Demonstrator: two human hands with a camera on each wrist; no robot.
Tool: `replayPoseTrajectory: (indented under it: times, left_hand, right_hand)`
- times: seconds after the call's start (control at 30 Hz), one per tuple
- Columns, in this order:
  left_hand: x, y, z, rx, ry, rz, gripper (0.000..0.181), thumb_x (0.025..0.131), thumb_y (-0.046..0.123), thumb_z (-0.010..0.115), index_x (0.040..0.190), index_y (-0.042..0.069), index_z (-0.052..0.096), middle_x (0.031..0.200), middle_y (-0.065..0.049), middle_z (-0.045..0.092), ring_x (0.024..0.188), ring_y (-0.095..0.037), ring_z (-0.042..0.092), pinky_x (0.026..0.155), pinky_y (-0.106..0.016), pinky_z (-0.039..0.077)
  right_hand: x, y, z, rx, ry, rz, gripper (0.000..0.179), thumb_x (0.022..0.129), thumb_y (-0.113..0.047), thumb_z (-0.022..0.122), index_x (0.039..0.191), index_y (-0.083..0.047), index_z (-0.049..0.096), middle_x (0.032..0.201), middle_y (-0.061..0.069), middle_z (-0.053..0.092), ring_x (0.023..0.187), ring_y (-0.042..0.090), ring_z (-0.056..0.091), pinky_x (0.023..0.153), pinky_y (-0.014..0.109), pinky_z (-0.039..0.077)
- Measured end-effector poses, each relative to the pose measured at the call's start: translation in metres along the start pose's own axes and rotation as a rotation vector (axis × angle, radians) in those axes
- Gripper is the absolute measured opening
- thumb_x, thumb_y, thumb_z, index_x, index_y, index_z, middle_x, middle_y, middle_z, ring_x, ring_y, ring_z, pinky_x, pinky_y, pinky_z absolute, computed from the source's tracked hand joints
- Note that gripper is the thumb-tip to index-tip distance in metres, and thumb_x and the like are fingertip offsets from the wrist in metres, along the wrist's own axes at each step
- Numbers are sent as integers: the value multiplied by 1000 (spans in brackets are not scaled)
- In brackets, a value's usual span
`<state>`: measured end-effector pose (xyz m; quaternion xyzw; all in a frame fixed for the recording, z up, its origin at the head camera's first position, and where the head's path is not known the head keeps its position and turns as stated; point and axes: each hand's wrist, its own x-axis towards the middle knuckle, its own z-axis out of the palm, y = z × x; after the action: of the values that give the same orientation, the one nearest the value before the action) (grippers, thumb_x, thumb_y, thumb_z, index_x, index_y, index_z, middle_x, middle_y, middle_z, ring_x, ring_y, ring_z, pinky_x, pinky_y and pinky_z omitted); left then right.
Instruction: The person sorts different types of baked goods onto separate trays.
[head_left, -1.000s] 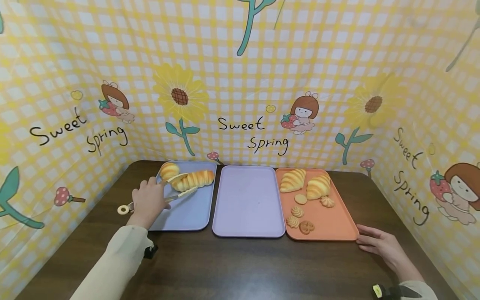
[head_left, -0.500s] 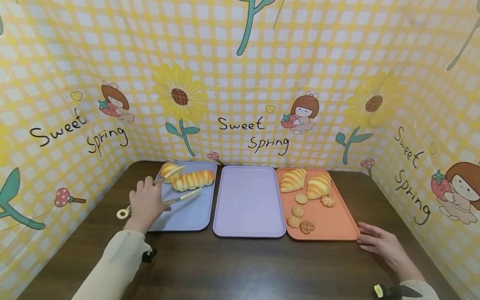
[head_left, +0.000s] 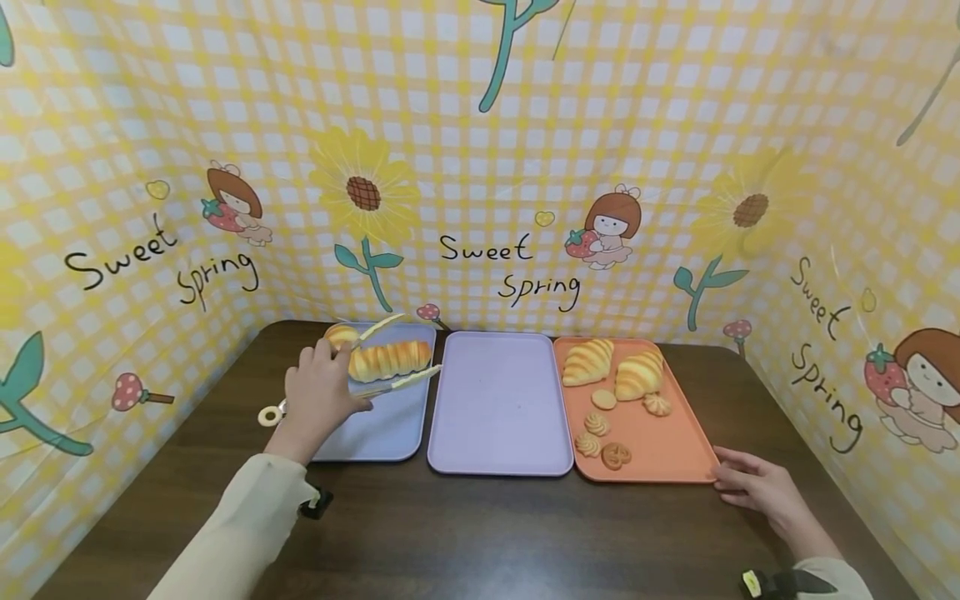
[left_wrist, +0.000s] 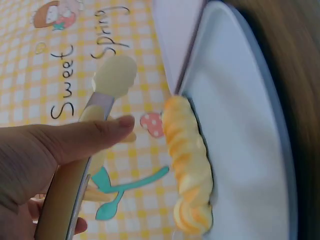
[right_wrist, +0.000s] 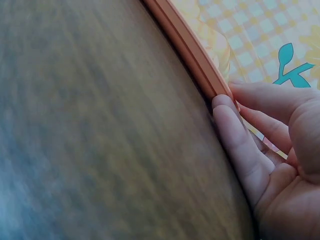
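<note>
My left hand holds a pair of food tongs with cream scalloped tips and metal arms. The tongs' arms are spread over the blue tray. In the head view their tips lie on either side of a long twisted bread roll. The left wrist view shows the thumb along one arm and the roll apart from the tips. A rounder bread sits behind, partly hidden by the hand. My right hand touches the near right corner of the orange tray with extended fingers.
A lilac tray stands between the blue and orange trays. On the orange tray are two croissants, several cookies and a pretzel-shaped cookie. A checkered cloth hangs behind and beside the brown table.
My left hand has moved right and slightly up with the tongs, whose tips have spread wider and now reach the tray's right edge. The breads and my right hand stay in place.
</note>
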<state>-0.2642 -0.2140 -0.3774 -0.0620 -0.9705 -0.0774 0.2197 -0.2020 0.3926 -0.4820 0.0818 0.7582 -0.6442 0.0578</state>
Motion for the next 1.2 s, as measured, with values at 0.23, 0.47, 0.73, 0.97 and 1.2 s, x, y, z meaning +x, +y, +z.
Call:
replayPoseTrajectory:
  times: [0.23,0.47,0.73,0.97,1.2]
  left_hand:
    - [10,17,6,-56,-64,14,98,55,40,96,132,-7,58,110,-25,53,100,-42,52,69,-53,50]
    - [22,46,21,-98,-59,72,99,54,45,96,130,-7,60,105,-19,55,93,-36,55,66,-47,51]
    - [33,84,36,-161,-132,107,107,54,55,94,135,-4,57,109,-18,55,90,-31,55,70,-44,52]
    - [41,113,57,-201,-176,124,106,55,60,91,137,0,58,103,-13,52,85,-25,51,68,-39,48]
    - [49,141,72,-201,-216,116,107,57,64,88,137,0,58,105,-13,52,87,-24,51,68,-40,50]
  right_hand:
    - [0,0,0,-9,14,16,26,92,-7,70,104,-30,71,91,-4,65,79,11,68,72,30,58]
    - [0,1,0,-3,17,4,28,92,-8,70,99,-35,69,90,-5,65,79,11,68,72,30,58]
    - [2,3,0,-12,28,-3,24,92,-9,71,109,-25,71,91,-3,66,79,11,69,72,30,58]
    - [3,2,-1,-19,25,-19,27,93,-9,69,120,-12,69,92,-2,66,79,11,69,71,30,58]
    - [2,3,0,-33,53,-4,45,91,-7,71,132,8,58,92,-3,65,78,11,69,71,31,58]
